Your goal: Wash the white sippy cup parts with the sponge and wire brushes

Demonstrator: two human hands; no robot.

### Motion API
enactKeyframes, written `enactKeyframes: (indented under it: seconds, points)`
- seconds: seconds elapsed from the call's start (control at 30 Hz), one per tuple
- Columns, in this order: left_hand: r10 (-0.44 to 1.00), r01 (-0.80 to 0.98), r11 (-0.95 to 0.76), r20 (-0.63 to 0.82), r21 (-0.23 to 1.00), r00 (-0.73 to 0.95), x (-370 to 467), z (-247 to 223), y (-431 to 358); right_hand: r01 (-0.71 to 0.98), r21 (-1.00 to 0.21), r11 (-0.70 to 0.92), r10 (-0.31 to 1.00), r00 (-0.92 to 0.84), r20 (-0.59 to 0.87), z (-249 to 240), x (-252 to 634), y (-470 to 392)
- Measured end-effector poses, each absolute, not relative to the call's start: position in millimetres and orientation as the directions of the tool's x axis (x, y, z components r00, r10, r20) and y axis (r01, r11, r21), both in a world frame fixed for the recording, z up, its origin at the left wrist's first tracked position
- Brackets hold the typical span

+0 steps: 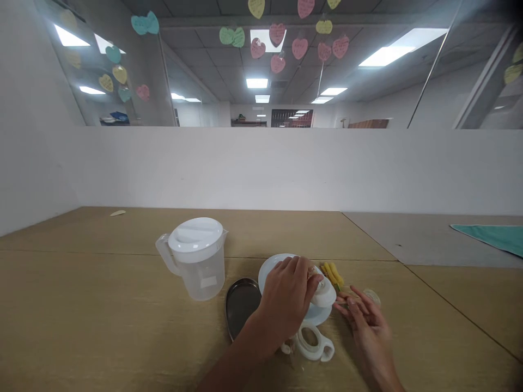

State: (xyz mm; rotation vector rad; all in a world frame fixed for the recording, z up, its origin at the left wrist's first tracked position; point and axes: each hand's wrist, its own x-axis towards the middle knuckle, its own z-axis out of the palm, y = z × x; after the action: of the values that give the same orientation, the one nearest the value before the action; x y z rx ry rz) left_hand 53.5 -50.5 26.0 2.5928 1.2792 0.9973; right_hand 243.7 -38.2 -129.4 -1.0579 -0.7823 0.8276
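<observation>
My left hand [288, 294] is curled over a white rounded piece [326, 294] with a clear part at its top, above a white plate [267, 268]. The fingers hide much of that piece. To the right, my right hand [370, 329] pinches a clear piece with a round end [372, 296]; its other end is lost behind the fingers. Just beyond lie several yellow sticks [333, 274], close to the plate's right edge. Nearer to me, below the plate, is a white ring-shaped piece with a hooked side [314, 355]. A dark oval tray [241, 305] lies left of my left hand.
A lidded translucent pitcher [202, 277] stands upright to the left, its handle pointing left. At the far right is a green cloth [492, 237]. One small pale flat piece [118, 213] lies near the back left. A white wall [261, 169] bounds the brown table [102, 305].
</observation>
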Motion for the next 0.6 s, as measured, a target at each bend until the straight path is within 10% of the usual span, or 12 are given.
enactKeyframes:
  seconds: [0.6]
  points:
    - [0.751, 0.732, -0.631, 0.438, 0.258, 0.494, 54, 26, -49, 0.160, -0.945, 0.284, 0.945, 0.121, 0.304, -142, 251, -41]
